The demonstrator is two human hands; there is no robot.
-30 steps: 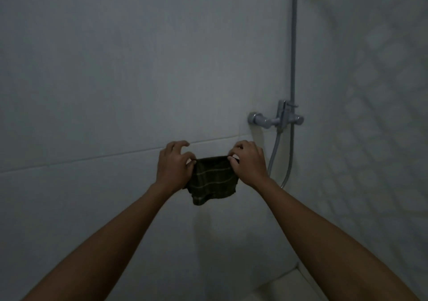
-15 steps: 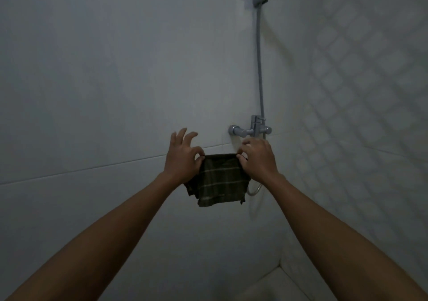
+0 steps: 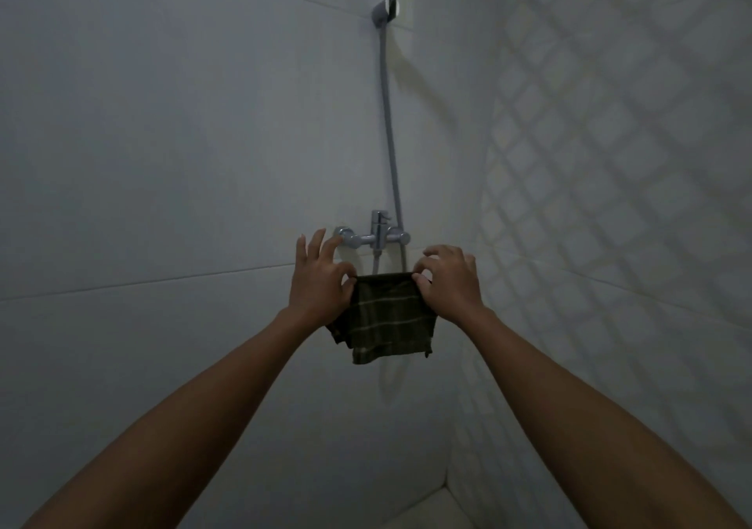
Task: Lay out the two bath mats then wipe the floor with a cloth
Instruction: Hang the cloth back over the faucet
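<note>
Dim shower corner, pale tiled wall (image 3: 162, 162). Chrome mixer tap (image 3: 376, 237) with hose rising. Just below it, dark striped cloth (image 3: 386, 321) hangs (folded, lower edge loose). Left hand (image 3: 319, 284) and right hand (image 3: 449, 280) each pinch a top corner, other left fingers spread.

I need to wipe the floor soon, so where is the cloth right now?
In the head view the cloth hangs at centre, pinched at its top corners by the left hand and right hand, just below the shower tap.
</note>
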